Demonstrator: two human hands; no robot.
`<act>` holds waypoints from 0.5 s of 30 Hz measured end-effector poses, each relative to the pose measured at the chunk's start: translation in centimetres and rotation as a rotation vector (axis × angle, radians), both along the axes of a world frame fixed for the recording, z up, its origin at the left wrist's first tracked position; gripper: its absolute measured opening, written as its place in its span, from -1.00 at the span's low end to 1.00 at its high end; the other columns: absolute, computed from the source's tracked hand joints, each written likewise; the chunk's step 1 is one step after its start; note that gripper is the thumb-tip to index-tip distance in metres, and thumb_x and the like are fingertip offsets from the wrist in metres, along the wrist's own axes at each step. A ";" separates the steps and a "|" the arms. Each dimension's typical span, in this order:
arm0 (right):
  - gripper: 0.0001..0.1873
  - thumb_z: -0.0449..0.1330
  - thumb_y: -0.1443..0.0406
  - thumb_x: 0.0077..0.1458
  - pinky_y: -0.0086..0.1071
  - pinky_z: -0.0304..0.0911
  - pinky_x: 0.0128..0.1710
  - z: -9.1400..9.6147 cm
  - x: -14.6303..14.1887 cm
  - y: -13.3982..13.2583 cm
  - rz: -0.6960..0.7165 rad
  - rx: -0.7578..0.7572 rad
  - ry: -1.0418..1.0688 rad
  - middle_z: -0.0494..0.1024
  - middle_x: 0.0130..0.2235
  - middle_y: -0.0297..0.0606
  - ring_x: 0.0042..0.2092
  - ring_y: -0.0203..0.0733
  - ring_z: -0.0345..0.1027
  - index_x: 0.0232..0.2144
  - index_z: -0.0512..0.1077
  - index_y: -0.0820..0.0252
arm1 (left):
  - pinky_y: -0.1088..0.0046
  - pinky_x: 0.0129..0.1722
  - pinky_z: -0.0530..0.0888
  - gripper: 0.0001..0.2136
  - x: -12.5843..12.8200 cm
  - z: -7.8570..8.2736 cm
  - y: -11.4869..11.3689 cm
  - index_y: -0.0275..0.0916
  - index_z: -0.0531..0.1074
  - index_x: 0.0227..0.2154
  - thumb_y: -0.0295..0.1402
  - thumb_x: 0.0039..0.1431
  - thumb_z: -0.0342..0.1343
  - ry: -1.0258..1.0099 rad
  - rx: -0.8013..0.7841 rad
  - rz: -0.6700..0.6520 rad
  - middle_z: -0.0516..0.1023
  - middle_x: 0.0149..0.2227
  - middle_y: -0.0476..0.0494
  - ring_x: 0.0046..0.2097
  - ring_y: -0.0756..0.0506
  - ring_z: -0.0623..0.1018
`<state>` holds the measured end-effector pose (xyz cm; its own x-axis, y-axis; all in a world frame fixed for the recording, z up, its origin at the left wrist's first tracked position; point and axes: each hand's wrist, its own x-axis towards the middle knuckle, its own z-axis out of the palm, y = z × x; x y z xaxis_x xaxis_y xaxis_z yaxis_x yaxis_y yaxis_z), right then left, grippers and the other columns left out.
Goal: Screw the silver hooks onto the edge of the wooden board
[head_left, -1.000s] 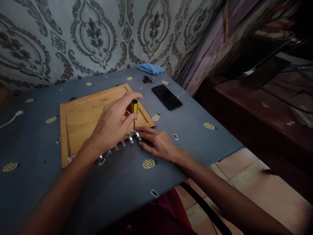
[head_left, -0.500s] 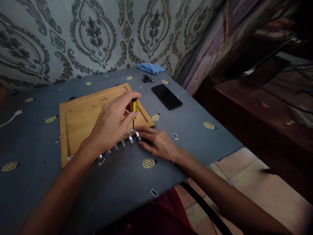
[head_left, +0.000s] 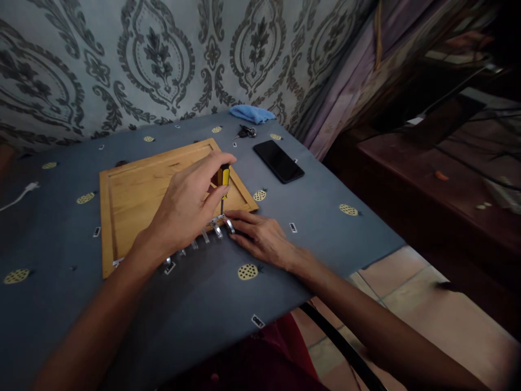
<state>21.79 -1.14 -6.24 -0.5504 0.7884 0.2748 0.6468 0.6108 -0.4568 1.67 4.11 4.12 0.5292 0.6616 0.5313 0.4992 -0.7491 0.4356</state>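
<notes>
A yellow-and-black screwdriver (head_left: pixel 224 175) stands nearly upright in my left hand (head_left: pixel 185 198), its handle gripped between thumb and fingers. The tip points down at the right end of a metal hook rail (head_left: pixel 217 230), where any screw is too small to make out. This rail lies along the near edge of a framed wooden board (head_left: pixel 138 198), its several hooks jutting toward me; my left forearm hides part of it. My right hand (head_left: pixel 264 236) rests palm down beside the rail's right end, fingers stretched out and slightly apart, fingertips touching the rail and board edge around the last hook.
Right of the board lies a black phone (head_left: pixel 279 161). Behind it are keys (head_left: pixel 246 131) and a folded blue cloth (head_left: pixel 252 113) near the wall. A white cable (head_left: pixel 22 194) lies at the left. The grey-blue tablecloth (head_left: pixel 325 244) ends at the table's right edge.
Both hands, the screwdriver and the board hold almost the same places. Only a very slight shift of the whole view shows.
</notes>
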 end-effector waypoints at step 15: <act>-0.61 0.06 0.27 0.41 -0.09 0.50 0.10 0.1 0.0 -0.1 0.001 -0.004 -0.004 0.47 0.28 -0.05 0.17 -0.01 0.50 0.19 0.46 0.21 | 0.45 -0.10 0.59 -0.64 0.2 0.0 -0.2 -0.25 0.41 0.05 -0.64 0.23 0.10 -0.007 0.014 -0.011 0.62 0.01 -0.13 -0.13 -0.03 0.66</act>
<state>21.76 -1.21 -6.16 -0.5521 0.7889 0.2700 0.6479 0.6097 -0.4567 1.87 3.87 4.07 0.5329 0.6479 0.5443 0.4877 -0.7608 0.4281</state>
